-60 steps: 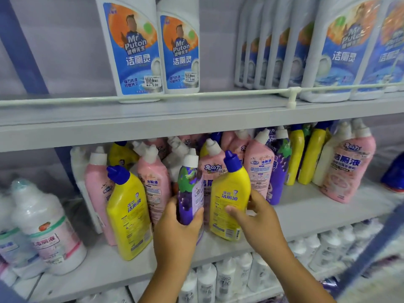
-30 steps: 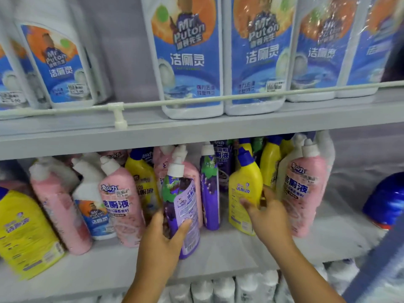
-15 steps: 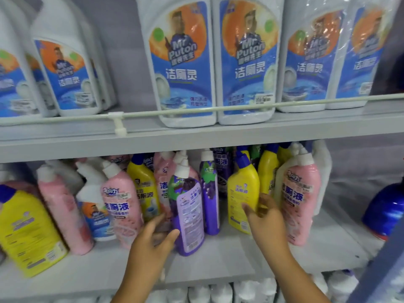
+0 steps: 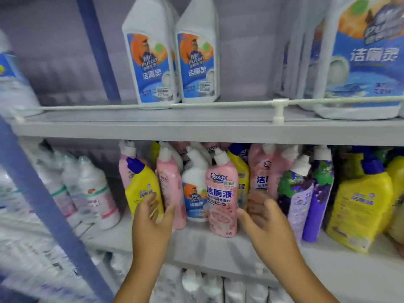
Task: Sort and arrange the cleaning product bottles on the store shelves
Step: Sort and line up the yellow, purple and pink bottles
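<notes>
**Knock-over risk on crowded middle shelf**

I see the pink bottle (image 4: 222, 197) standing at the front of the middle shelf (image 4: 218, 248), centre frame. My right hand (image 4: 265, 217), fingers spread and holding nothing, is at its 3 o'clock. My left hand (image 4: 153, 215), open too, touches the yellow bottle (image 4: 143, 189) at 9 o'clock. A nudge could topple the packed neighbours. Back rows are hidden and the frame edges blurred.

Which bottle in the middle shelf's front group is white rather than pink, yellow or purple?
The white bottle with the blue Mr Puton label, standing between two pink bottles, just behind the front pink bottle. It alone there is white.
</notes>
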